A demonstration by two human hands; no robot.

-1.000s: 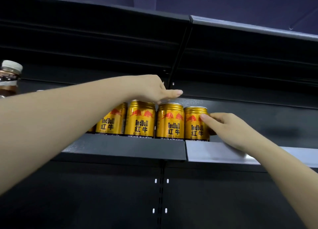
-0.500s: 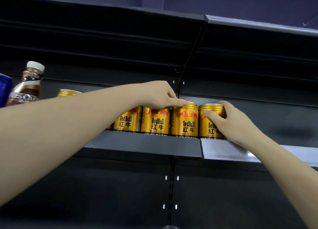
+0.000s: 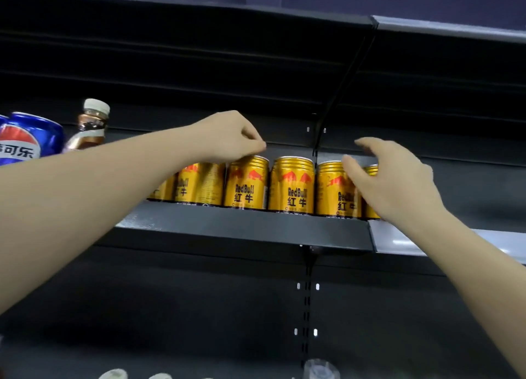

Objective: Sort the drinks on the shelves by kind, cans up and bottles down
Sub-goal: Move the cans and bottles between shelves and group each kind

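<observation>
Right hand now off the gold cans, fingers spread; left hand loosely curled, empty.

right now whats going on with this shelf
A person is tidying a row of gold Red Bull cans on the upper shelf. The left hand is curled, fingertips at the top rim of one can. The right hand is spread open in front of the cans at the row's right end, not clearly gripping any. A brown bottle stands up here beside the Pepsi cans at far left, so sorting isn't finished.
</observation>
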